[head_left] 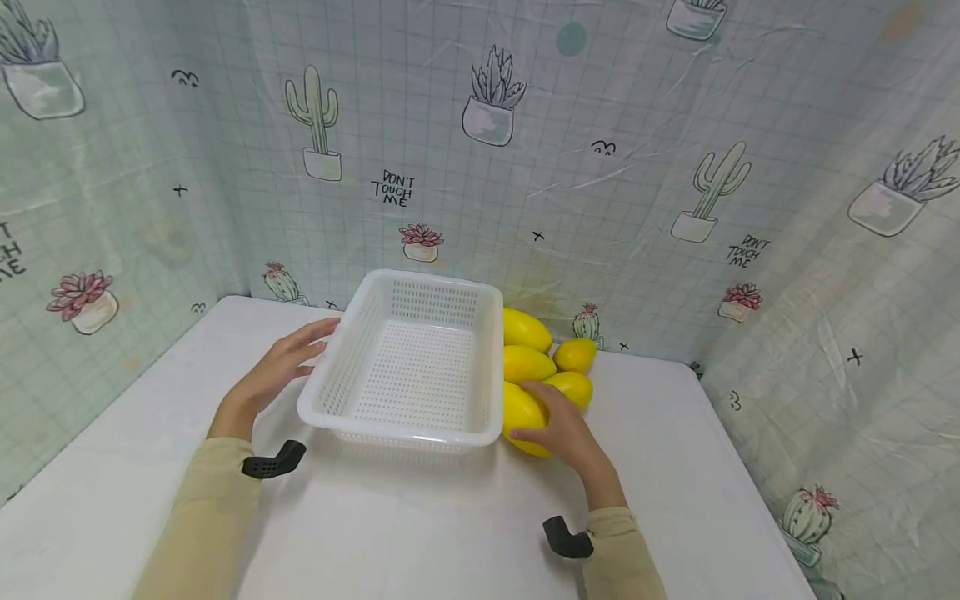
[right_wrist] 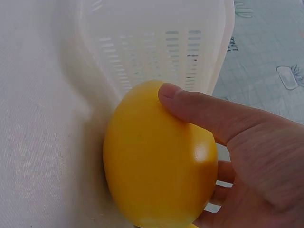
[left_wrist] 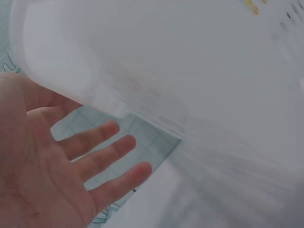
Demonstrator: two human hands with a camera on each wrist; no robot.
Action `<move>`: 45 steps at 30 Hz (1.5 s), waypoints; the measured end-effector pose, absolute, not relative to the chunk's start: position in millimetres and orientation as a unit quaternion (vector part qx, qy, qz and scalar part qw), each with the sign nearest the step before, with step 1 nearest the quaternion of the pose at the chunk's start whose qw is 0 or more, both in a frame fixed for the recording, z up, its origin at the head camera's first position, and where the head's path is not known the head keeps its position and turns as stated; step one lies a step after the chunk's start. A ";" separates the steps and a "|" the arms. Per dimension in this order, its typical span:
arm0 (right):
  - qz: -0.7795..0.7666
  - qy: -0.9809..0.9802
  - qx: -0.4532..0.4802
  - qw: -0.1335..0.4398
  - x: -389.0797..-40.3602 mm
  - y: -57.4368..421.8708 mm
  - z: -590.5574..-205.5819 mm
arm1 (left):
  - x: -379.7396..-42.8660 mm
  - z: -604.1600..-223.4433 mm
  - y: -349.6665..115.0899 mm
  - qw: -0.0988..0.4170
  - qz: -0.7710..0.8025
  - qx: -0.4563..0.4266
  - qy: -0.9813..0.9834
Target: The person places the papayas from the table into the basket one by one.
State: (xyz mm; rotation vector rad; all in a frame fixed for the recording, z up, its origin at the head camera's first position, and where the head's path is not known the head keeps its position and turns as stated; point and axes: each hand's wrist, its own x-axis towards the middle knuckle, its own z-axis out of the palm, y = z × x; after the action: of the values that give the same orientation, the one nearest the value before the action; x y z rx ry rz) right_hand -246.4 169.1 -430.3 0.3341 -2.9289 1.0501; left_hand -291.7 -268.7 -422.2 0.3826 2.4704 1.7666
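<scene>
A white perforated plastic basket (head_left: 408, 433) stands in the middle of the table, its slotted floor facing up. At its left rim is my left hand (head_left: 283, 367), fingers spread and fairly straight; in the left wrist view the thumb side passes behind the basket wall (left_wrist: 142, 57). My right hand (head_left: 562, 425) grips a large smooth yellow oval fruit (right_wrist: 156, 156), thumb on its near side and fingers round the far side. That fruit lies right against the basket's right side. Several other yellow fruits (head_left: 528, 331) are clustered behind it, some partly hidden by the basket rim.
The white table (head_left: 420, 533) runs back to a cactus-print curtain (head_left: 540, 200), which also hangs at the left and right sides. A black camera mount (head_left: 273, 460) sticks out from the left sleeve, another mount (head_left: 567, 539) from the right.
</scene>
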 end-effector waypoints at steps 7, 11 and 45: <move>0.330 -0.936 0.118 0.018 -245.6 172.1 -431.2 | -294.1 -428.4 -269.1 0.062 0.593 0.126 0.793; 0.331 -0.936 0.116 0.017 -245.6 173.2 -430.1 | -293.8 -428.0 -267.7 0.070 0.593 0.127 0.792; 0.331 -0.935 0.114 0.064 -243.8 190.2 -409.9 | -293.7 -434.5 -269.7 0.107 0.649 0.122 0.743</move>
State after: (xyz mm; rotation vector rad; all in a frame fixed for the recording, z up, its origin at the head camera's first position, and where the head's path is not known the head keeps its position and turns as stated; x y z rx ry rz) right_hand -243.8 190.2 -409.9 0.3451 -2.8220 0.9980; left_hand -293.7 -269.7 -434.5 0.3578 2.1878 1.9114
